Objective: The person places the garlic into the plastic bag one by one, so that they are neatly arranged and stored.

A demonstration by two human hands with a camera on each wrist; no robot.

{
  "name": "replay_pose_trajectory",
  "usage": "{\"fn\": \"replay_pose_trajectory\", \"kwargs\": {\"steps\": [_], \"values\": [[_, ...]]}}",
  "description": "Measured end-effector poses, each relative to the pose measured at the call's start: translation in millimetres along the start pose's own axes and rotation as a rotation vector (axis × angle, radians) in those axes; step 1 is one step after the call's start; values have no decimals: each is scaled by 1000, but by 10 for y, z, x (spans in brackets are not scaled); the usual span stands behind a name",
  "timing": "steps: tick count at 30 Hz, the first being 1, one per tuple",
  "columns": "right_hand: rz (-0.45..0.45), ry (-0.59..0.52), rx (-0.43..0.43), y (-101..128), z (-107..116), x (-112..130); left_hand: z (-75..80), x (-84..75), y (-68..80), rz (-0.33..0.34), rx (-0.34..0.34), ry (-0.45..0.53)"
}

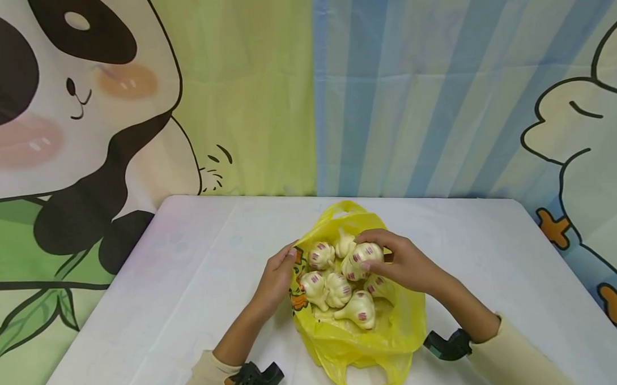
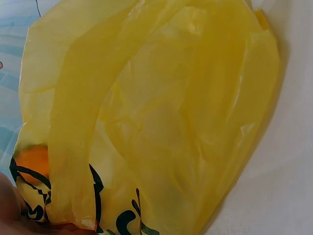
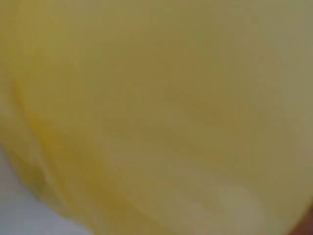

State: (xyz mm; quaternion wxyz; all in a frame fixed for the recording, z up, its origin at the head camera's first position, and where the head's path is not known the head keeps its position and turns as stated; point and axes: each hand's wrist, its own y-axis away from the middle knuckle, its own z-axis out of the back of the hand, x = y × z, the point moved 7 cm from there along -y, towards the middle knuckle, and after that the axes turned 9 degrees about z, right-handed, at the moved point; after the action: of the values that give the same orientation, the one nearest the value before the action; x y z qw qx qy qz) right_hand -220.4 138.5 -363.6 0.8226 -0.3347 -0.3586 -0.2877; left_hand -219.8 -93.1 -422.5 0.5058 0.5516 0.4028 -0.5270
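A yellow plastic bag lies open on the white table and holds several cream garlic bulbs with purple marks. My right hand reaches into the bag and grips one garlic bulb near the top of the pile. My left hand holds the bag's left edge by its printed panel. The left wrist view is filled with the bag's yellow film and its black and orange print. The right wrist view shows only blurred yellow plastic.
A cartoon cloth backdrop with a panda and blue stripes hangs behind the table. Bare white tabletop lies to the left and right of the bag. The table's far edge runs just beyond the bag.
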Motion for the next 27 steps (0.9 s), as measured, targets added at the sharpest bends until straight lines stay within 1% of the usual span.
{"fn": "replay_pose_trajectory", "kwargs": {"steps": [4, 8, 12, 19, 22, 25, 27], "values": [[-21, -22, -4, -51, -60, -34, -4, -10, 7, -3, -3, -1], [-48, -1, 6, -83, -122, -87, -9, -16, 8, -7, -3, -1], [-54, 25, 27, -109, -169, -106, -13, -14, 9, -8, 1, 0], [-9, 75, 26, -243, -174, -14, -1, -11, 5, -13, -2, -9], [0, 98, 33, -315, -157, 30, 3, -7, 6, -5, -1, -9], [13, 126, 52, -377, -117, 85, 6, -9, 5, -2, 4, -9], [17, 125, 55, -413, -70, 129, 7, -16, -1, -6, 8, -7]]}}
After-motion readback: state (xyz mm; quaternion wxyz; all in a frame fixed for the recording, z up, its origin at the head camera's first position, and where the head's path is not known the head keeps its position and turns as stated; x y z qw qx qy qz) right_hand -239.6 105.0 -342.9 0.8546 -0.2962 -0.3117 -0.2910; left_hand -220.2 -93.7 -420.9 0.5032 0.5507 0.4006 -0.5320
